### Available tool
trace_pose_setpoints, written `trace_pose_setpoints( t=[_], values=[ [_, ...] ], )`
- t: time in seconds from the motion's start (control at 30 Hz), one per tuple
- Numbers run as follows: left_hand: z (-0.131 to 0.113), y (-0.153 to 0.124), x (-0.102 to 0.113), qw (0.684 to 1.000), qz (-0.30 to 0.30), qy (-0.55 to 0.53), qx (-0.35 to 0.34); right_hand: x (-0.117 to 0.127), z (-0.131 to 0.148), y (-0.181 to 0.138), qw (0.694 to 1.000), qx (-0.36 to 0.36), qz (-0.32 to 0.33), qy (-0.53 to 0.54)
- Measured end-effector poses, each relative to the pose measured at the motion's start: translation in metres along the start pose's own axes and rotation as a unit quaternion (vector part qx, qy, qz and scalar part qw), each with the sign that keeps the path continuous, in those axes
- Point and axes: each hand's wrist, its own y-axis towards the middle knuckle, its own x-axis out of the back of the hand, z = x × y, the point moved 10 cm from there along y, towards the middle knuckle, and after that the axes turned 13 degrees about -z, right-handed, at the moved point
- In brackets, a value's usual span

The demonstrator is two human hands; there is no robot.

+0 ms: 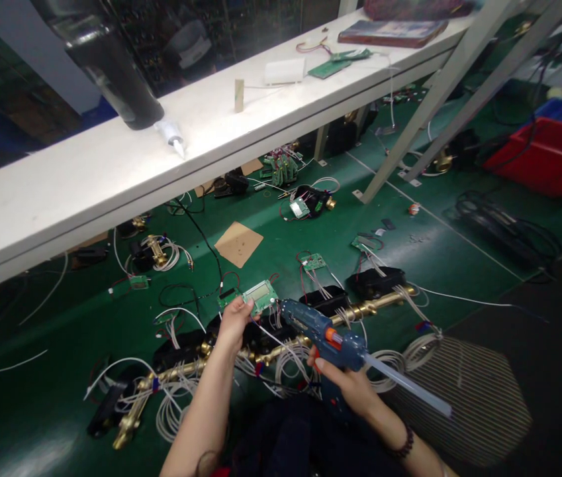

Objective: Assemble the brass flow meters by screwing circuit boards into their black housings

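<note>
Between the fingers of my left hand (235,324) is a green circuit board (261,296) with a small grey display on it. My right hand (343,381) is wrapped round the handle of a blue glue gun (318,324), its nozzle pointing left at the board's right edge. A translucent glue stick (410,384) sticks out of the gun's back end. Below and around both hands lies a row of brass pipe fittings (191,370) with black housings (330,299), coiled grey cables (295,364) and thin wires. Another green board (313,262) lies behind the gun, wired to a housing.
A white shelf (87,172) crosses above the green bench, carrying a black bottle (116,79), a white tube (171,136) and a notebook (392,33). A brown cardboard piece (239,244) lies on the bench. Metal legs (410,119) and a red bin (549,156) stand at right.
</note>
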Motion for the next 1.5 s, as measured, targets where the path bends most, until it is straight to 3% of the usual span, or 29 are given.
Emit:
trace_pose_setpoints(
  t=[0.57,0.7,0.83,0.93,1.07,1.2,1.27,1.33,1.4,1.5],
  values=[
    [0.008,0.009,0.003,0.999,-0.014,0.014,-0.028,0.004,-0.004,-0.001,1.0,-0.001,-0.007,-0.017],
    [0.008,0.014,0.003,0.998,-0.012,0.055,-0.034,0.006,-0.007,0.002,1.0,-0.004,-0.008,-0.008],
    [0.008,0.037,-0.015,0.989,-0.005,0.148,-0.028,0.017,-0.013,0.008,0.999,0.001,-0.032,0.011],
    [0.015,0.067,-0.038,0.969,-0.007,0.248,-0.02,0.035,-0.016,0.012,0.998,0.007,-0.063,0.029],
    [0.023,0.098,-0.058,0.916,-0.026,0.399,-0.036,0.067,-0.013,0.014,0.993,0.012,-0.109,0.051],
    [-0.002,0.101,-0.062,0.839,-0.079,0.523,-0.127,0.096,-0.012,0.012,0.988,-0.006,-0.142,0.068],
    [-0.021,0.092,-0.076,0.8,-0.092,0.563,-0.186,0.106,-0.015,0.011,0.984,-0.02,-0.153,0.083],
    [-0.035,0.08,-0.106,0.768,-0.077,0.588,-0.241,0.113,-0.018,0.012,0.98,-0.03,-0.163,0.112],
    [-0.037,0.066,-0.15,0.744,-0.032,0.603,-0.285,0.119,-0.018,0.013,0.974,-0.026,-0.179,0.137],
    [-0.018,0.051,-0.224,0.715,0.045,0.624,-0.312,0.131,-0.017,0.013,0.963,-0.009,-0.219,0.157]
  ],
)
